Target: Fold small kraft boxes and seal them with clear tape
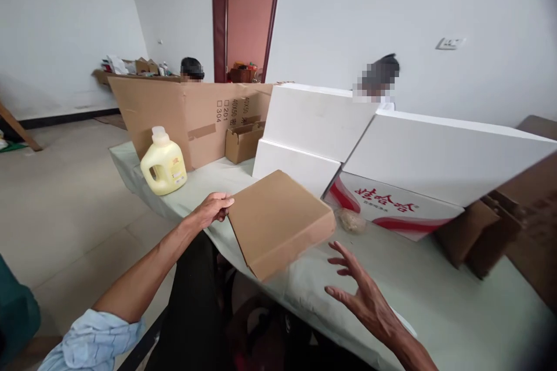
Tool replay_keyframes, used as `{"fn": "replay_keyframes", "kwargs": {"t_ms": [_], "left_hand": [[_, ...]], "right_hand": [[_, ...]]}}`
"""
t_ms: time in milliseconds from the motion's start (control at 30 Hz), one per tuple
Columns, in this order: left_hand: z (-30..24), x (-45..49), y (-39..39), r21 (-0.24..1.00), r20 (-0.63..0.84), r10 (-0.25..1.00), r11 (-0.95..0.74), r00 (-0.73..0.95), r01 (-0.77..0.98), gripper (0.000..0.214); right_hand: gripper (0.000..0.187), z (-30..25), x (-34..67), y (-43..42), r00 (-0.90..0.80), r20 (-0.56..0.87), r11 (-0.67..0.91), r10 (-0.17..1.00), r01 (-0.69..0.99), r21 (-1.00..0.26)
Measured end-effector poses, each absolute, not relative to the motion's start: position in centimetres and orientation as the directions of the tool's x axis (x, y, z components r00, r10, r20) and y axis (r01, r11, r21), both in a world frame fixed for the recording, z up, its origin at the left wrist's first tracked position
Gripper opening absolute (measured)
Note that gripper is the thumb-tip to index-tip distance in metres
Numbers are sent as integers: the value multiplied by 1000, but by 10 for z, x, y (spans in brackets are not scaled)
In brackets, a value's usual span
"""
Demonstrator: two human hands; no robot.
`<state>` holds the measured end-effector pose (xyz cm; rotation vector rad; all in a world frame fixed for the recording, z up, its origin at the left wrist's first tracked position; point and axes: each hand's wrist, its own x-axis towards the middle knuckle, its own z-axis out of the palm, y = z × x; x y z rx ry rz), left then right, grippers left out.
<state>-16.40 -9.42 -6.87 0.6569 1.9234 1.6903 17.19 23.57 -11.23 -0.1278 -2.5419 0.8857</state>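
Progress: flat brown cardboard box (278, 220) looks folded shut, held tilted over the near edge of the grey-clothed table (435, 295), not set down | Hands: left hand (213, 208) grips its left edge; right hand (361, 293) spread wide, empty, just apart | Room: bare cloth to the right; white foam boxes (313, 122) close behind

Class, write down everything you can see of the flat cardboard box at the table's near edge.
The flat cardboard box is plain brown card, closed, shallow, with no print showing. It is tilted over the near edge of the table, one corner pointing down. The left hand grips its left edge; the right hand is spread open nearby, not touching. Whether it rests on the table is unclear.
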Motion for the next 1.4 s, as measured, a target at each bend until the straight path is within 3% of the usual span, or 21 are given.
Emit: {"fn": "replay_keyframes", "kwargs": {"t_ms": [200, 333, 433, 500, 600, 633, 700, 733, 800, 867, 933, 1000, 1067, 1133, 1200, 1267, 1333, 1400], "left_hand": [[-128, -120, -70, 951, -281, 742, 129, -609, -282, 55], [-146, -102, -51, 941, -303, 748, 136, -591, -311, 52], [-143, -102, -41, 951, -280, 743, 127, -608, -284, 50], [-137, -103, -41, 963, -241, 742, 101, -626, -251, 49], [-130, -94, -57, 981, -154, 747, 37, -647, -191, 56], [-131, -87, -65, 993, -94, 752, 23, -653, -116, 63], [-138, -69, -82, 976, 122, 775, 21, -620, 218, 80], [-143, -59, -89, 895, 254, 794, 23, -552, 446, 87], [-157, -38, -99, 584, 444, 832, 11, -331, 811, 97], [-169, -23, -101, 343, 504, 844, -4, -181, 939, 104], [-174, -19, -98, 281, 534, 832, -6, -151, 960, 107], [-169, -25, -93, 370, 537, 818, -9, -206, 929, 103], [-156, -35, -90, 553, 500, 806, -14, -318, 833, 95], [-139, -44, -90, 728, 444, 782, -30, -437, 685, 81], [-124, -48, -92, 826, 405, 772, -80, -490, 557, 76], [-113, -47, -93, 851, 402, 787, -133, -468, 507, 91], [-108, -45, -93, 839, 411, 797, -141, -443, 526, 119], [-106, -43, -92, 812, 425, 779, -104, -460, 574, 132]], "right_hand": [[57, -83, 182, 188, -880, 366, 711, 302, -48, -702], [51, -78, 178, 181, -799, 468, 774, 379, -3, -633], [61, -79, 169, 203, -641, 599, 825, 480, 96, -558], [74, -85, 166, 223, -638, 524, 753, 565, 138, -643], [87, -103, 172, 248, -757, 248, 547, 604, 168, -820], [90, -110, 175, 252, -781, 183, 487, 597, 172, -856], [94, -124, 183, 252, -794, 122, 401, 596, 163, -902], [95, -130, 187, 250, -792, 106, 362, 601, 152, -920], [97, -138, 191, 243, -785, 79, 292, 614, 133, -947], [97, -141, 193, 235, -787, 51, 240, 615, 125, -963], [97, -136, 195, 228, -804, 6, 189, 594, 132, -973], [96, -124, 199, 223, -833, -33, 137, 553, 129, -982], [91, -106, 204, 218, -854, -21, 119, 520, 97, -988], [81, -86, 207, 211, -861, 40, 187, 507, 64, -980], [73, -70, 205, 203, -864, 89, 290, 495, 67, -955], [71, -60, 199, 195, -861, 108, 354, 498, 88, -931], [72, -58, 192, 189, -854, 114, 374, 508, 100, -922], [73, -62, 186, 190, -857, 136, 400, 497, 87, -912]]}}
